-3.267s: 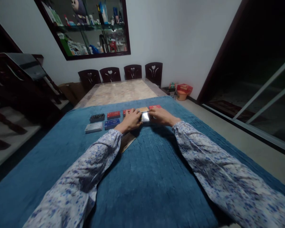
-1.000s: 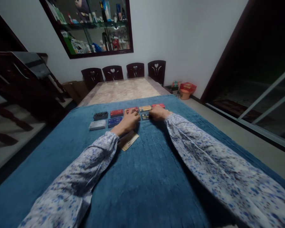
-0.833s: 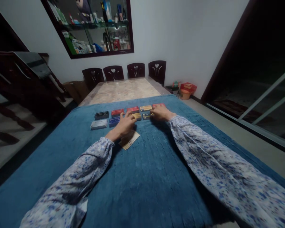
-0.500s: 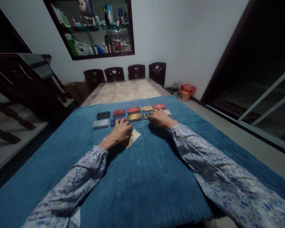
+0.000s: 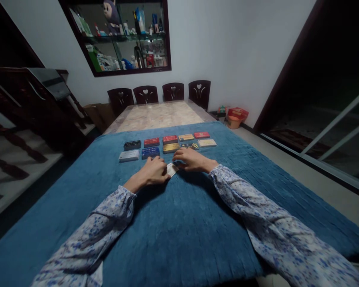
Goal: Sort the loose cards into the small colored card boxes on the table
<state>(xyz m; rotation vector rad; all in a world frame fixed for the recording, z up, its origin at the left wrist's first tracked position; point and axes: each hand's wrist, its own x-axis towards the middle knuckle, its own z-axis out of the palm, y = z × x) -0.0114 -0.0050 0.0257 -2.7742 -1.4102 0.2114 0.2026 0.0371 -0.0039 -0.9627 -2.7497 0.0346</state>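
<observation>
My left hand (image 5: 154, 170) is closed on a pale card (image 5: 172, 170), its fingers curled along the card's left side. At the card's right edge, my right hand (image 5: 193, 160) pinches with bent fingers. Just beyond the hands, small stacks of cards lie in two rows. The nearer row has a silver-grey stack (image 5: 129, 156), a blue stack (image 5: 150, 152), a gold stack (image 5: 170, 148), a black-and-yellow stack (image 5: 190, 146) partly behind my right hand, and a cream stack (image 5: 207, 142). Behind them are a black stack (image 5: 132, 144), red ones and a yellow one (image 5: 186, 137).
A blue cloth (image 5: 167, 231) covers the near part of the table, with the bare marbled tabletop (image 5: 164, 113) beyond. Several dark chairs (image 5: 173, 91) stand at the far end. A glass-shelved cabinet (image 5: 128, 38) is set in the wall; a wooden railing (image 5: 44, 107) runs at left.
My right hand has moved left and nearer, from the black-and-yellow stack to the card by my left hand. The pale card has turned and now sits between both hands.
</observation>
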